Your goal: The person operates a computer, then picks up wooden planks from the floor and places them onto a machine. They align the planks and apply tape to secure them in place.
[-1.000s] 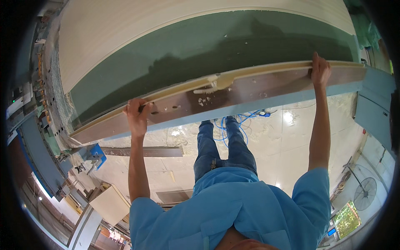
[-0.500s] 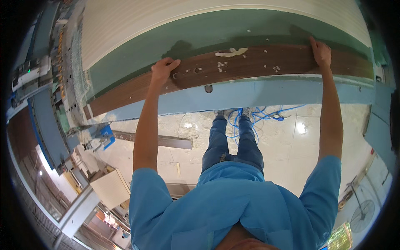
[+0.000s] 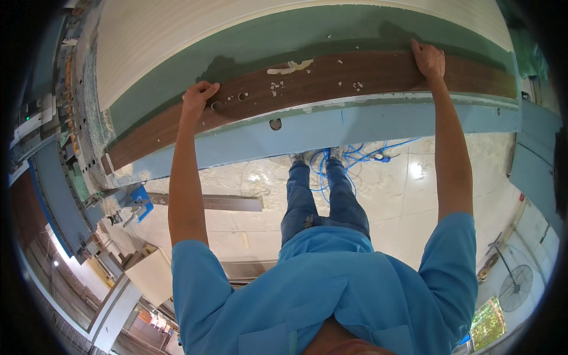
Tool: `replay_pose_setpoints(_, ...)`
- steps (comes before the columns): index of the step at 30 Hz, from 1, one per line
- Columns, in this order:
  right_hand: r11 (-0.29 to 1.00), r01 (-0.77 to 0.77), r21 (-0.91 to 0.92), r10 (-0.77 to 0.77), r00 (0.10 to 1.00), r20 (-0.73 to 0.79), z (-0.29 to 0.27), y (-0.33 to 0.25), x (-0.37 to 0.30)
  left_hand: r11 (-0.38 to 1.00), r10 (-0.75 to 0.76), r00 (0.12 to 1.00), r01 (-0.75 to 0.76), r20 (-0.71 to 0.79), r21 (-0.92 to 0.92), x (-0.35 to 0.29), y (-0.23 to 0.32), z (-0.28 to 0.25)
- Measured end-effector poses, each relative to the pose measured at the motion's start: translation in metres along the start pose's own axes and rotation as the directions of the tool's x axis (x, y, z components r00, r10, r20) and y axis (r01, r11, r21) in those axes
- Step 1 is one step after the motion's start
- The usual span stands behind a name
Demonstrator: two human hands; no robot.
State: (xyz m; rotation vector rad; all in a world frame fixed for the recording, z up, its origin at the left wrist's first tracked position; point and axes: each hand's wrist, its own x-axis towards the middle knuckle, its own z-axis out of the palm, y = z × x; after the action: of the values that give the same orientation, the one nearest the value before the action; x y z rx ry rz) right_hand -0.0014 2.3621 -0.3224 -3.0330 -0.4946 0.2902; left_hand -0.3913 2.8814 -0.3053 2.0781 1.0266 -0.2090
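Note:
A long dark brown wood-grain board [image 3: 331, 77] lies along the near edge of a green-topped bench [image 3: 248, 50]. My left hand [image 3: 198, 99] is closed over the board's far edge towards its left part, thumb pointing right. Towards the right part, my right hand [image 3: 428, 61] bends over the same far edge; its fingertips are partly hidden. On the board, between my hands, are two round cutouts [image 3: 242, 96], a pale irregular patch [image 3: 290, 67] and scattered white chips.
A cream ribbed panel [image 3: 195, 35] covers the bench's far side. Blue hose [image 3: 355, 160] lies coiled by my feet, and a loose strip [image 3: 231, 203] rests on the dusty floor. Machinery [image 3: 41, 118] stands at left, a round wire-caged fan [image 3: 516, 288] at right.
The board has slid a little to the left along the bench, and both my hands have moved left with it. The whole view has also shifted slightly.

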Motion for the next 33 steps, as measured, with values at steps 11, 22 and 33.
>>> replay_pose_setpoints(11, 1.0, 0.016, 0.023, -0.017, 0.999, 0.04, -0.004, 0.004, -0.024, 0.999, 0.023, 0.999, -0.024, 0.04, 0.039, -0.016, 0.005, 0.0)
replay_pose_setpoints(22, 0.984, 0.067, 0.164, -0.063, 0.998, -0.031, 0.001, 0.006, -0.028, 0.981, 0.184, 0.983, -0.183, 0.007, -0.07, -0.007, -0.001, 0.007)
replay_pose_setpoints(33, 0.986, 0.082, 0.145, -0.066, 0.991, -0.112, -0.021, 0.021, -0.035, 0.985, 0.172, 0.985, -0.172, -0.006, -0.014, -0.006, 0.002, 0.012)
